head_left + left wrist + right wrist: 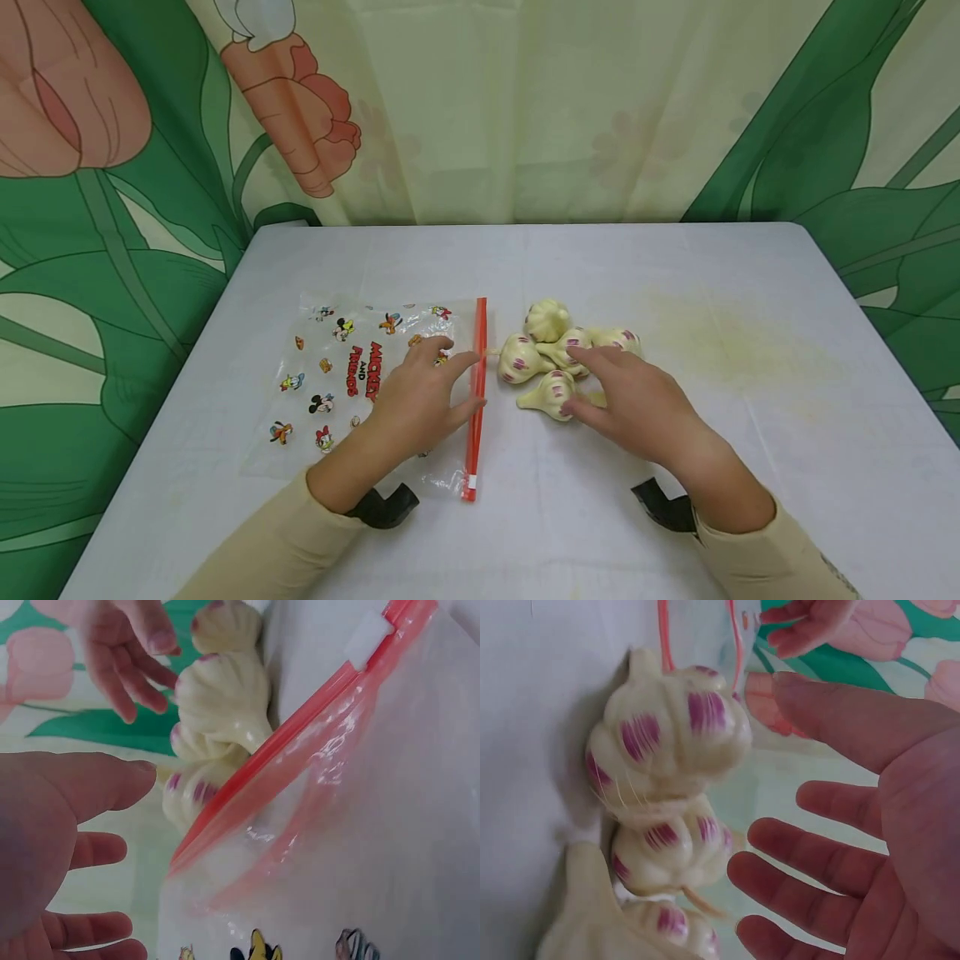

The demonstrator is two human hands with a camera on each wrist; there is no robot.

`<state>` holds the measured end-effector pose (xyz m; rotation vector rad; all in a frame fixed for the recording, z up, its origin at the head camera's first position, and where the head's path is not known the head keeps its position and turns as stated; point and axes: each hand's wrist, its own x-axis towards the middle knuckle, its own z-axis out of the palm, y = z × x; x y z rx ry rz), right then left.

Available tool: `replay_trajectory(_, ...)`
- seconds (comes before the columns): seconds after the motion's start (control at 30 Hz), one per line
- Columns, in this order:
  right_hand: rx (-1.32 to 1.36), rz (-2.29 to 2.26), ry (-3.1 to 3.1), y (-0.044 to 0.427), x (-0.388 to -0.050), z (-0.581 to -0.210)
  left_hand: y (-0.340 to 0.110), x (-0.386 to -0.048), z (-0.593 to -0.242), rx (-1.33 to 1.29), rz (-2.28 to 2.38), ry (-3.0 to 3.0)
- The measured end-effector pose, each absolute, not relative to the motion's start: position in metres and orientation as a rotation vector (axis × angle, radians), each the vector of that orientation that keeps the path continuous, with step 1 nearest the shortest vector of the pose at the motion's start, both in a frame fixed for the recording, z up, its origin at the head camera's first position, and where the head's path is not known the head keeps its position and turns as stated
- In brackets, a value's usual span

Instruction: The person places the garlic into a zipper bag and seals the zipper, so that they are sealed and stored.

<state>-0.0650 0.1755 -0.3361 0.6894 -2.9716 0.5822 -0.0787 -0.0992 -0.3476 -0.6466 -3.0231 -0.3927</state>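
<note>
Left hand [422, 396]: open, fingers loosely bent and spread apart, gripping nothing; it is above the bag [337, 383], with thumb and forefinger by the red zip strip [481, 333]; whether it touches the plastic, I cannot tell
Right hand [645, 404]: open too, thumb and fingers apart and holding nothing; it reaches in over the near right side of the garlic bulbs [568, 343], and the right wrist view shows its fingers spread just beside them
Garlic: at least five plump, cream-coloured bulbs in a close cluster on the tabletop [562, 525], between the two hands; most show purple streaks; the stems point various ways; the right hand hides part of the group
Bag: clear plastic, lying flat to the left of the garlic; printed with small cartoon figures and the words "Mickey and Friends"; its red strip runs along the side facing the bulbs, with a white slider [472, 482] at the near end
Wrists: a black band [386, 507] shows below the left hand, another below the right; beige sleeves [277, 542] cover the forearms
Backdrop: a pale curtain [562, 108] with big green leaves and pink flowers, behind the white-covered tabletop
</note>
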Motion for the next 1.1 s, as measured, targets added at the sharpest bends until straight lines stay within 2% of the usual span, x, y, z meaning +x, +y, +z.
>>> replay_trajectory(0.77, 0.744, 0.46, -2.977, 0.155, -0.068, -0.357, -0.077, -0.084, -0.365, -0.556, -0.392, -3.147)
replay_trajectory(1.1, 0.791, 0.439, -2.989, 0.163, -0.07, -0.366, -0.068, -0.084, -0.365, -0.482, -0.602, -3.222)
